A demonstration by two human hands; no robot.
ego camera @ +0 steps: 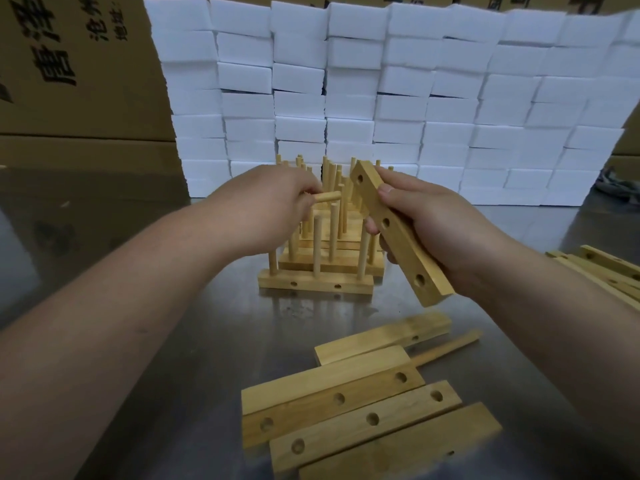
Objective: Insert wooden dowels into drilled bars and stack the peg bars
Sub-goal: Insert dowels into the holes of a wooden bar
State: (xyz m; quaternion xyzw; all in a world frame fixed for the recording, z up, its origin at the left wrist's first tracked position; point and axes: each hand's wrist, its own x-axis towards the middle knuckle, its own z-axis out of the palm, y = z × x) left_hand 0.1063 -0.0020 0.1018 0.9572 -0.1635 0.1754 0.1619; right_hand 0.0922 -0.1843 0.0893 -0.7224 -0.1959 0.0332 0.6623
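Dowel (327, 196) pinched in left hand (273, 209); right hand (440, 230) grips tilted bar (398, 233).

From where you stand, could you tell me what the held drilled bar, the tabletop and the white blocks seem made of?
The drilled bar: pale unpainted wood, matte, with visible grain. The tabletop: probably stainless steel, grey and brushed, showing blurred reflections. The white blocks: likely foam or sponge, matte with soft uneven edges; uncertain.

A packing workshop, by the look of it. Printed cardboard cartons (72, 74) stand behind a wall of stacked white blocks (381, 98), and drilled wooden bars (337, 398) litter the steel worktable (194, 358).
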